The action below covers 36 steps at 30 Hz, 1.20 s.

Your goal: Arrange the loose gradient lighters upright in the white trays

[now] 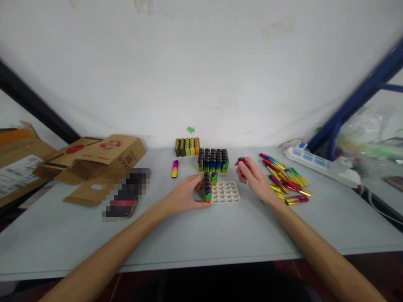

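Note:
My left hand (186, 195) grips the left end of a white tray (233, 192) with rows of round holes, thumb at its front corner. A row of green-and-yellow lighters (208, 193) with dark tops stands upright in the tray's left column, and a similar lighter (214, 179) stands beside it at the back. My right hand (252, 176) is closed in a pinch, right of the tray and above the table. Between its fingers shows the dark and purple end of a lighter (242, 160); the rest of it is hidden by the hand.
Behind the tray stand a block of dark-topped lighters (213, 161) and a block of yellowish ones (187, 147). One purple-and-yellow lighter (174, 169) lies alone. Shiny lighters (285, 178) are heaped right, before a power strip (321, 164). Cardboard boxes (126, 153) and a phone (127, 195) lie left.

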### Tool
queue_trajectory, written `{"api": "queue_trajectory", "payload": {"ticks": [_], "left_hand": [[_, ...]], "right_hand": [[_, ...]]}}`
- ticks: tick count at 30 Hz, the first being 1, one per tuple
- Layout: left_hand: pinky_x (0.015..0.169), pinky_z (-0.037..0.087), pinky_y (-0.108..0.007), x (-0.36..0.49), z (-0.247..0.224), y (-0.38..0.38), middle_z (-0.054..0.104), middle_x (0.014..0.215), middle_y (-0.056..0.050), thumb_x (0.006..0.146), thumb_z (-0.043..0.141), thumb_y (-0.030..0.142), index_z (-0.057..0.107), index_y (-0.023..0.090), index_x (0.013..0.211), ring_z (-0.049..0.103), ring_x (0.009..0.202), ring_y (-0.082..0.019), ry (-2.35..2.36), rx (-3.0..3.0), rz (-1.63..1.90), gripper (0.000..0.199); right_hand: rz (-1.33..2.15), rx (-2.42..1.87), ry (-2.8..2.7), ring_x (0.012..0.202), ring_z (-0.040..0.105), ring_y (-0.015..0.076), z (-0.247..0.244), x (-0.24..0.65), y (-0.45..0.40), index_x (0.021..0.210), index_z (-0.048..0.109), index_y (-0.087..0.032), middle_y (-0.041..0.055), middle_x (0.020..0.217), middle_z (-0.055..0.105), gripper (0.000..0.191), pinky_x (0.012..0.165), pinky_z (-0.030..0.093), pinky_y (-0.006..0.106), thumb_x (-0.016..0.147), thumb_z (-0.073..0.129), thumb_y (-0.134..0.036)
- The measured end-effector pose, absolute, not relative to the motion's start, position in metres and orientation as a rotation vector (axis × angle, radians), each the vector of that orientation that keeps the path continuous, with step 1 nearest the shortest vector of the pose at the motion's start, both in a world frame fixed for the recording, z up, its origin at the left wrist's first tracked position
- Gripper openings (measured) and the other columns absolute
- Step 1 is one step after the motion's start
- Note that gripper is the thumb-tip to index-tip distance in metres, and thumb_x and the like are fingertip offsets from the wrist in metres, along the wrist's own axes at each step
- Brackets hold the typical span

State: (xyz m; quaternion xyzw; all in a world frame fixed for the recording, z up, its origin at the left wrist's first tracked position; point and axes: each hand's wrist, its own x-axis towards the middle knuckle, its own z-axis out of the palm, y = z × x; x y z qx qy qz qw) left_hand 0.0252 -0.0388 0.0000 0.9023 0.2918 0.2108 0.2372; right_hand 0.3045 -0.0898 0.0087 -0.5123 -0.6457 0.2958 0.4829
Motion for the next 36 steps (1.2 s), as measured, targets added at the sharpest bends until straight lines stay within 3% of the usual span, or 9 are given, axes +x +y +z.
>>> {"api": "queue_trajectory", "payload": {"ticks": [4, 7, 12, 20, 25, 31, 36], "left_hand": [[0.069, 0.041, -0.03, 0.026, 0.001, -0.04, 0.055, 0.086, 0.0, 0.075, 0.085, 0.054, 0.042, 0.023, 0.084, 0.054, 0.077, -0.02, 0.799, 2.481, 0.575, 0.053], [0.07, 0.042, -0.03, 0.026, 0.002, -0.04, 0.055, 0.086, 0.0, 0.075, 0.085, 0.053, 0.042, 0.023, 0.083, 0.055, 0.079, -0.02, 0.802, 2.474, 0.579, 0.053], [0.071, 0.044, -0.03, 0.026, 0.001, -0.04, 0.057, 0.088, -0.001, 0.075, 0.085, 0.054, 0.044, 0.023, 0.085, 0.056, 0.081, -0.021, 0.795, 2.453, 0.569, 0.052], [0.072, 0.045, -0.031, 0.026, 0.001, -0.04, 0.058, 0.088, -0.001, 0.074, 0.086, 0.055, 0.044, 0.023, 0.084, 0.057, 0.081, -0.021, 0.8, 2.449, 0.571, 0.053], [0.071, 0.045, -0.031, 0.026, 0.001, -0.04, 0.058, 0.088, -0.001, 0.074, 0.086, 0.056, 0.045, 0.023, 0.085, 0.057, 0.081, -0.021, 0.823, 2.451, 0.569, 0.054], [0.072, 0.044, -0.031, 0.026, -0.001, -0.039, 0.058, 0.088, -0.001, 0.074, 0.086, 0.055, 0.044, 0.023, 0.085, 0.057, 0.082, -0.022, 0.808, 2.456, 0.579, 0.054], [0.073, 0.045, -0.031, 0.026, -0.001, -0.039, 0.058, 0.089, -0.001, 0.074, 0.086, 0.056, 0.044, 0.023, 0.085, 0.058, 0.082, -0.022, 0.805, 2.454, 0.578, 0.055]], "right_hand": [[0.832, -1.05, -1.659, 0.091, 0.062, 0.0195, 0.013, 0.299, -0.092, 0.104, 0.069, -0.022, 0.007, 0.104, 0.058, 0.033, 0.075, 0.057, 0.033, 0.105, 0.053, -0.051], [0.817, -1.006, -1.703, 0.101, 0.061, 0.022, 0.015, 0.295, -0.095, 0.102, 0.074, -0.023, 0.0085, 0.108, 0.059, 0.027, 0.083, 0.057, 0.035, 0.103, 0.058, -0.046], [0.75, -1.037, -1.759, 0.094, 0.065, 0.0219, 0.014, 0.29, -0.098, 0.098, 0.076, -0.021, 0.0081, 0.099, 0.069, 0.024, 0.083, 0.054, 0.034, 0.098, 0.069, -0.043], [0.76, -1.17, -1.707, 0.083, 0.074, 0.0231, 0.003, 0.277, -0.099, 0.11, 0.078, -0.02, 0.0083, 0.1, 0.081, 0.032, 0.078, 0.061, 0.035, 0.093, 0.075, -0.047], [0.506, -1.176, -1.867, 0.084, 0.076, 0.0224, 0.001, 0.272, -0.1, 0.115, 0.074, -0.022, 0.0073, 0.099, 0.081, 0.029, 0.081, 0.061, 0.035, 0.094, 0.073, -0.042], [0.429, -1.202, -1.874, 0.08, 0.075, 0.0206, 0.002, 0.272, -0.099, 0.111, 0.067, -0.022, 0.0052, 0.091, 0.078, 0.023, 0.073, 0.06, 0.031, 0.095, 0.073, -0.037], [0.375, -1.201, -1.904, 0.083, 0.075, 0.0217, 0.001, 0.273, -0.096, 0.109, 0.069, -0.022, 0.0067, 0.094, 0.079, 0.02, 0.077, 0.061, 0.033, 0.096, 0.071, -0.038]]}}
